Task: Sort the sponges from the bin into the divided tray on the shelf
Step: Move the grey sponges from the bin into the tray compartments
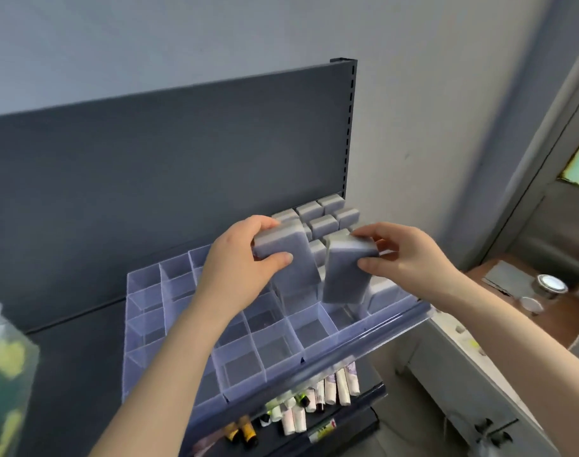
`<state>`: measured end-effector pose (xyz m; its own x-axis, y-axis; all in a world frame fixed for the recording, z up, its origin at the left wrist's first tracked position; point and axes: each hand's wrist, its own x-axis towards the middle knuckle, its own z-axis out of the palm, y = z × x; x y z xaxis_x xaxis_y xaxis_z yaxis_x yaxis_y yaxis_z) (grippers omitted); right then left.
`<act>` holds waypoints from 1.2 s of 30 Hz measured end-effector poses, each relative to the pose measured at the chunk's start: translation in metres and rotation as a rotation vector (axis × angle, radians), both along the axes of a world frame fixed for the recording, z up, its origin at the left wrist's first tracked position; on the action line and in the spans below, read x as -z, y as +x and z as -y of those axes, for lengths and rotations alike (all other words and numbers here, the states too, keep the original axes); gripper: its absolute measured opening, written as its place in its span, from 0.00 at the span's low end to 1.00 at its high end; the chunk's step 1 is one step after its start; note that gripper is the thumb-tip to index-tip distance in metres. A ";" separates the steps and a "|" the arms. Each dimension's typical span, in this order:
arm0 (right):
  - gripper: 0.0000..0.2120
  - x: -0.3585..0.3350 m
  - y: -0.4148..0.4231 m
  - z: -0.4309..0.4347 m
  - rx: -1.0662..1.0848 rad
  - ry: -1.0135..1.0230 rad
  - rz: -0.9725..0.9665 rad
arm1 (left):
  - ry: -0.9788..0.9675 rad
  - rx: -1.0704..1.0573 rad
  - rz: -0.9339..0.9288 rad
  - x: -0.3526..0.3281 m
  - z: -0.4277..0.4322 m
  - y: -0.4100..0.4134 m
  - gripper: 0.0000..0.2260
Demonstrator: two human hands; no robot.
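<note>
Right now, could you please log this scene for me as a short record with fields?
left hand: grips the left sponge, upright over the tray
right hand: grips the right sponge, upright beside the other
tray: clear, divided into cells
stored sponges: upright in the far right cells
tubes: below the tray

No legible text anywhere, print on the tubes [342, 385] on the lower shelf [354, 415] blurred, yellow label [322, 429] near them unreadable
</note>
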<state>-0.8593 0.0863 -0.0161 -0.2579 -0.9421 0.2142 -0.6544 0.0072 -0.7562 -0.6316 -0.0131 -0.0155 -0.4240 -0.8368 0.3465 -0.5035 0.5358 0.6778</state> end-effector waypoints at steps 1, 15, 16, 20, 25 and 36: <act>0.17 0.002 -0.006 0.002 -0.038 0.016 -0.019 | 0.010 -0.030 0.005 0.003 -0.005 -0.003 0.16; 0.20 0.048 -0.045 0.012 -0.376 0.003 -0.169 | 0.143 -0.260 0.067 0.065 -0.064 -0.035 0.19; 0.20 0.050 -0.044 0.013 -0.383 0.002 -0.183 | 0.139 -0.271 0.073 0.070 -0.065 -0.037 0.19; 0.19 0.057 -0.041 0.017 -0.363 0.028 -0.215 | 0.129 -0.276 0.110 0.083 -0.063 -0.038 0.20; 0.19 0.061 -0.039 0.023 -0.369 0.068 -0.191 | 0.087 -0.259 0.154 0.092 -0.059 -0.040 0.20; 0.20 0.072 -0.042 0.035 -0.403 0.135 -0.536 | -0.008 -0.231 0.158 0.099 -0.061 -0.038 0.16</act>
